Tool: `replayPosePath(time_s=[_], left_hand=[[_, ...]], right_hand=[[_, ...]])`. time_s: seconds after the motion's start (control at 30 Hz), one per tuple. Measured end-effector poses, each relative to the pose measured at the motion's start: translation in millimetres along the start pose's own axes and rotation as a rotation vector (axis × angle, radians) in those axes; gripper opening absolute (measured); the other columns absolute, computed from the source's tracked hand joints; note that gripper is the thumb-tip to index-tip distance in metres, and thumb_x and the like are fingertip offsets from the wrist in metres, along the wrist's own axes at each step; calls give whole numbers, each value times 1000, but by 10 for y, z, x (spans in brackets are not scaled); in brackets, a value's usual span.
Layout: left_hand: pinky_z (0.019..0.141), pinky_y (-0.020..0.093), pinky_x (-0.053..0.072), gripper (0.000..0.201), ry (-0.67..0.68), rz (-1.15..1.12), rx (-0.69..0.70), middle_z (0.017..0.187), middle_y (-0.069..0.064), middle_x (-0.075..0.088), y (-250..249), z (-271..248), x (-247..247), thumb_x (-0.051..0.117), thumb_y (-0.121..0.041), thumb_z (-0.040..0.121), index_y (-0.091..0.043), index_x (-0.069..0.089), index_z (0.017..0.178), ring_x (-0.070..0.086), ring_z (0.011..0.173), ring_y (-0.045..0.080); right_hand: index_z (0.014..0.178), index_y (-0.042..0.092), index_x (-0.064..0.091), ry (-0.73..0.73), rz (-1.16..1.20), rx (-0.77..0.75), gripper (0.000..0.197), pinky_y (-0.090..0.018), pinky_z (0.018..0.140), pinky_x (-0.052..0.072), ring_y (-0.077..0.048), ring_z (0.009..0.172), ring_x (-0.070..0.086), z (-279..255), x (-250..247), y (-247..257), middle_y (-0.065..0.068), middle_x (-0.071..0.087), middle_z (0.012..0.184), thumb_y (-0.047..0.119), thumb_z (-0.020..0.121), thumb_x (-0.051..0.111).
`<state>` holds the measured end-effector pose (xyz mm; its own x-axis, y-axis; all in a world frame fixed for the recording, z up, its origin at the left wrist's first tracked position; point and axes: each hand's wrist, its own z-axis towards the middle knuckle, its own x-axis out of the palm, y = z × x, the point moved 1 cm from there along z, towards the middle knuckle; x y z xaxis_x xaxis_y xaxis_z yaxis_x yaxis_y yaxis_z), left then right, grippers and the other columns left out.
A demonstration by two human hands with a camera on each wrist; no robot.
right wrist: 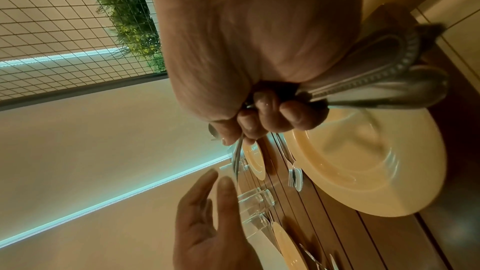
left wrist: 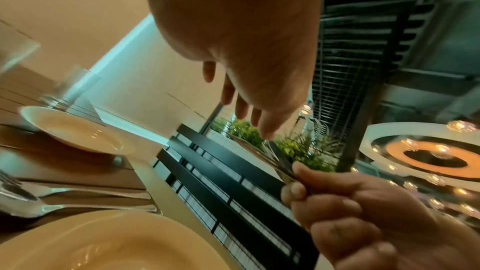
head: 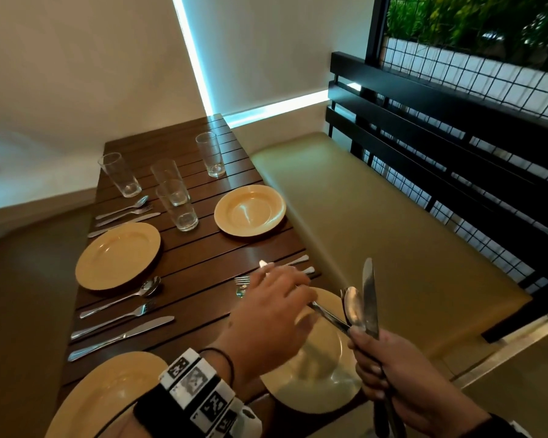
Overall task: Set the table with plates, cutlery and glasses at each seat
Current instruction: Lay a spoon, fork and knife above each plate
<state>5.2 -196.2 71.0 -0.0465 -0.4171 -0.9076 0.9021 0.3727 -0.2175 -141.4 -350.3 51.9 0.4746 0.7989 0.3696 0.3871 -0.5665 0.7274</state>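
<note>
My right hand point(head: 380, 368) grips a bundle of cutlery point(head: 363, 311) upright, with a knife blade and a spoon bowl sticking up, beside the near right plate point(head: 317, 384). In the right wrist view the handles point(right wrist: 389, 73) fan out behind the fist. My left hand point(head: 276, 295) hovers palm down over the table point(head: 203, 257), fingers straight point(left wrist: 241, 108) and holding nothing, their tips close to the bundle point(left wrist: 283, 163). A fork and a spoon point(head: 242, 284) lie beyond that plate. The far right plate point(head: 250, 210) has no cutlery beside it.
On the left side are two plates point(head: 117, 256) point(head: 108, 396), each with a spoon, fork and knife point(head: 121, 320). Several glasses point(head: 179, 205) stand toward the far end. An olive bench point(head: 377, 232) with a black slatted back point(head: 440, 128) runs along the right.
</note>
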Motion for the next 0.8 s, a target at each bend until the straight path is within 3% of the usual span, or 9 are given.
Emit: replayPosePath(time_s=[0.07, 0.13, 0.2, 0.27, 0.37, 0.53, 0.67, 0.8], left_hand=[[121, 53, 27, 35, 219, 64, 121, 124, -10, 66, -3, 50, 25, 56, -53, 92, -31, 64, 118, 53, 131, 15], [125, 50, 18, 36, 338, 76, 165, 122, -9, 68, 46, 147, 39, 56, -52, 94, -30, 63, 121, 54, 130, 15], [121, 43, 29, 30, 384, -26, 157, 115, -8, 69, 118, 241, 49, 57, -48, 96, -29, 66, 119, 58, 118, 13], [103, 30, 42, 23, 387, -199, 89, 106, -9, 69, 205, 319, 51, 62, -42, 96, -29, 70, 114, 56, 104, 8], [91, 13, 41, 21, 417, -306, -50, 107, -14, 64, 416, 420, 90, 66, -38, 95, -30, 73, 113, 51, 101, -2], [88, 26, 53, 17, 355, -246, -293, 93, -18, 60, 1025, 683, 315, 69, -35, 93, -27, 74, 107, 58, 89, 2], [83, 30, 56, 8, 355, -205, -548, 91, -9, 71, 1534, 889, 599, 71, -33, 92, -27, 74, 97, 66, 87, 9], [78, 28, 48, 10, 364, -113, -614, 98, 1, 73, 1834, 1017, 867, 72, -28, 91, -19, 76, 93, 64, 89, 15]], right_hand=[[95, 4, 53, 10, -12, 8, 28, -25, 40, 22, -14, 42, 22, 13, 19, 12, -5, 29, 54, 29, 86, 61], [95, 4, 53, 14, -6, 22, 28, -25, 40, 22, -14, 42, 21, 24, 46, 35, -5, 29, 54, 29, 85, 61], [95, 4, 53, 11, 14, 43, 29, -25, 40, 22, -14, 42, 22, 34, 66, 56, -5, 29, 54, 29, 83, 61], [97, 2, 55, -1, 41, 63, 31, -24, 39, 22, -14, 42, 22, 50, 69, 76, -6, 29, 55, 28, 83, 61], [101, 1, 54, -52, 109, 67, 33, -23, 39, 22, -13, 41, 21, 112, 19, 90, -5, 27, 55, 29, 85, 61], [100, 2, 54, -121, 180, 73, 31, -21, 38, 23, -13, 35, 23, 218, -174, 79, -7, 28, 52, 26, 83, 63], [99, 2, 54, -150, 192, 102, 27, -23, 38, 24, -15, 35, 24, 285, -222, 46, -8, 29, 53, 22, 83, 63], [97, 3, 53, -173, 205, 91, 19, -22, 39, 22, -13, 35, 21, 327, -249, -2, -8, 28, 53, 18, 89, 60]])
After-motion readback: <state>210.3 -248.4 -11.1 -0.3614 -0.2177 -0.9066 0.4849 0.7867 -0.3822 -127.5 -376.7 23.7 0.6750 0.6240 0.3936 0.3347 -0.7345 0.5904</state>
